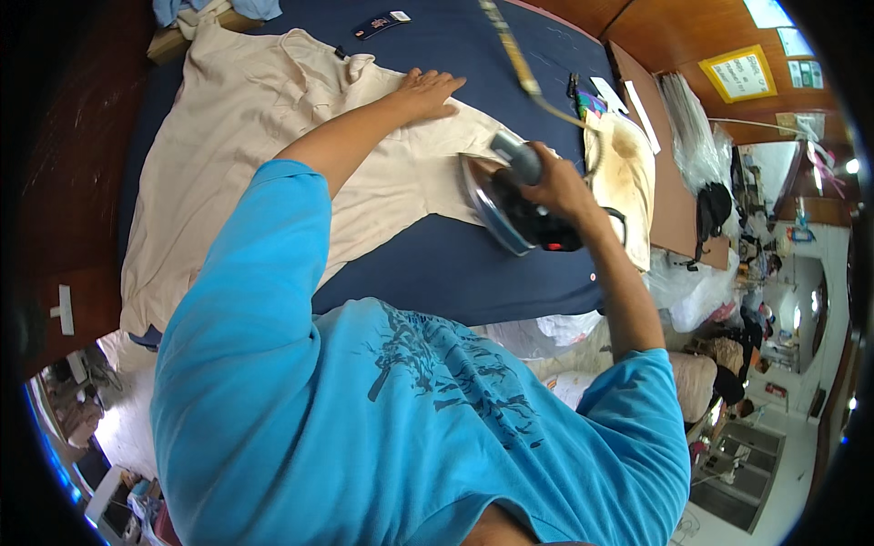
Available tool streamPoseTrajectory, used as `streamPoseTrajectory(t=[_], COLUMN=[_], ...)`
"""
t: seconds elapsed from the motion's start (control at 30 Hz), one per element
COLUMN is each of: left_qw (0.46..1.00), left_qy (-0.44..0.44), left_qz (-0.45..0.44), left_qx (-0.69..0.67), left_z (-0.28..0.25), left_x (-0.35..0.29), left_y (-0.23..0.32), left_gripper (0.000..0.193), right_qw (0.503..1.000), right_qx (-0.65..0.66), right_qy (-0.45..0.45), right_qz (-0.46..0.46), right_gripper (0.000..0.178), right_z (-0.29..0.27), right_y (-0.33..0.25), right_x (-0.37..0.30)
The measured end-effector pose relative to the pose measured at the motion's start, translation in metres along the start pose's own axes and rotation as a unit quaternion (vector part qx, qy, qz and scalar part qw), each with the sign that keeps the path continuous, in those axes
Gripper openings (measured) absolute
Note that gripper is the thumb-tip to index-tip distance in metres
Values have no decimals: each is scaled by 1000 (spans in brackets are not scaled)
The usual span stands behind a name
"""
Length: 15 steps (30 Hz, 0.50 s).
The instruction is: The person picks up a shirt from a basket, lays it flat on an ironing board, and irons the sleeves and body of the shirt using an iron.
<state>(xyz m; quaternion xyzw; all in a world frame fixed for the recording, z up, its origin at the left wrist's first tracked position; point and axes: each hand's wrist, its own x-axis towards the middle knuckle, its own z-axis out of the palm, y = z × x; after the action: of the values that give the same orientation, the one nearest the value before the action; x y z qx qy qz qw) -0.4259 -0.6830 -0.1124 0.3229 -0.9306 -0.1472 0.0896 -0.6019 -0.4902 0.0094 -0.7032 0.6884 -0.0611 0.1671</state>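
A cream-coloured shirt (pixel 246 155) lies spread over a dark blue padded ironing table (pixel 437 278), with a sleeve stretched out to the right. My left hand (pixel 430 93) rests flat on the shirt near its shoulder, fingers extended. In my right hand (pixel 557 182) is the handle of an electric iron (pixel 510 214), whose grey top part points up and away. The iron sits on or just over the sleeve's end, slightly blurred. What lies under its soleplate is hidden.
A stained cream cloth pad (pixel 624 164) lies at the table's right side. A yellow-wrapped cord (pixel 514 59) hangs from above. At the far edge is a dark label-like tag (pixel 382 25). Folded blue cloth (pixel 259 9) sits far left; plastic bags (pixel 683 118) hang right.
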Motion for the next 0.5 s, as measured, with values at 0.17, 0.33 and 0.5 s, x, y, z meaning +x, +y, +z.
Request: streamPoseTrajectory(t=[0.17,0.33,0.5], left_qw=[993,995,994], left_qy=[-97,-61,-90], left_qz=[69,74,38], left_qx=[-4,-25,-50], left_z=[-15,0,-15], left_x=[14,29,27], left_y=[2,-15,-62], left_gripper=[32,29,31], right_qw=[999,991,967], right_qx=[-6,-53,-6], right_qy=[-21,36,124], right_qz=[39,121,221], right_gripper=[50,57,55], right_z=[18,26,8], right_y=[-40,-45,-12], right_x=[8,24,65])
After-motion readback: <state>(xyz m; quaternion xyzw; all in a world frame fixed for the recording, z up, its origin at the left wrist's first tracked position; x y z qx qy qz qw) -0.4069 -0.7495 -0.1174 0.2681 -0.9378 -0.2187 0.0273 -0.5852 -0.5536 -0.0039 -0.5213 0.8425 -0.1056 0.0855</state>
